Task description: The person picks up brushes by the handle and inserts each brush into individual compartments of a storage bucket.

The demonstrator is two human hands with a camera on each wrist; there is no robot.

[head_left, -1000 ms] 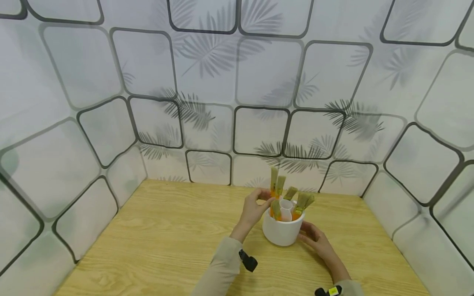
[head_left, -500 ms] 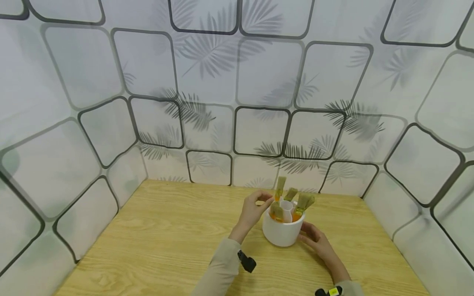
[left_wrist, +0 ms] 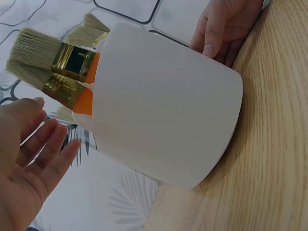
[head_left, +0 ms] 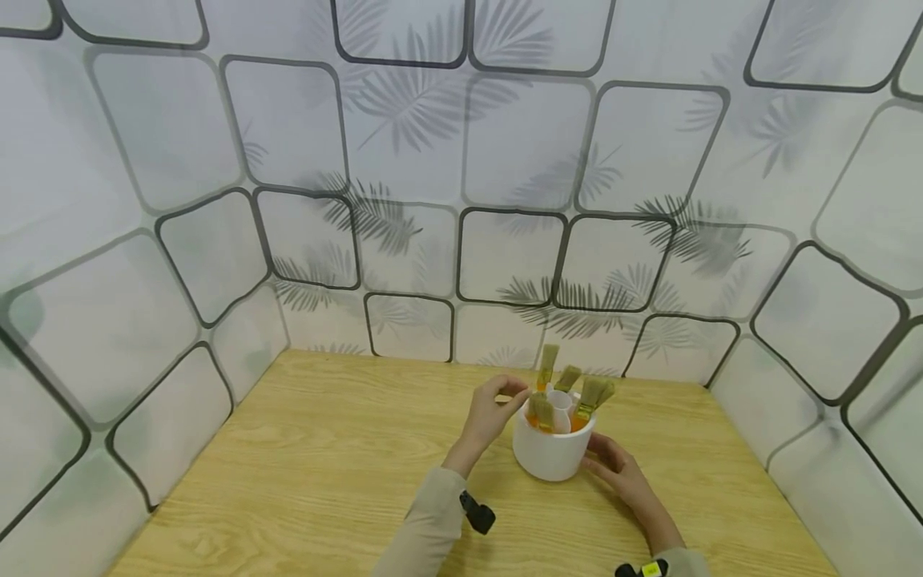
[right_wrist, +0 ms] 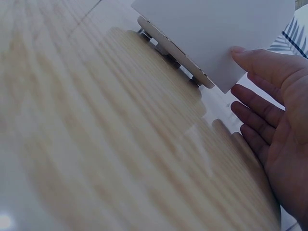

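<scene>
A white round holder [head_left: 550, 453] stands on the table, with several bristle paintbrushes [head_left: 593, 393] upright or leaning in it. Their bristles point up, and orange handles show at the rim. At the holder's left rim my left hand [head_left: 486, 413] hovers beside the brushes. In the left wrist view its thumb and fingers are apart, nothing between them, close to two paintbrushes [left_wrist: 72, 60] with gold ferrules. My right hand [head_left: 622, 473] is at the holder's lower right side. There its thumb touches the white wall [right_wrist: 211, 29], the other fingers loosely extended near the base.
A white tube-shaped divider [head_left: 558, 403] rises in the middle of the holder. Under it, a thin disc base [right_wrist: 175, 53] sits slightly above the wooden table [head_left: 324, 449]. Patterned curtain-like walls [head_left: 404, 248] enclose the table at the back and sides.
A tall paintbrush at my left fingertips has gone down into the holder, its bristles now low at the front left. My left fingers have let go. The right hand stays put.
</scene>
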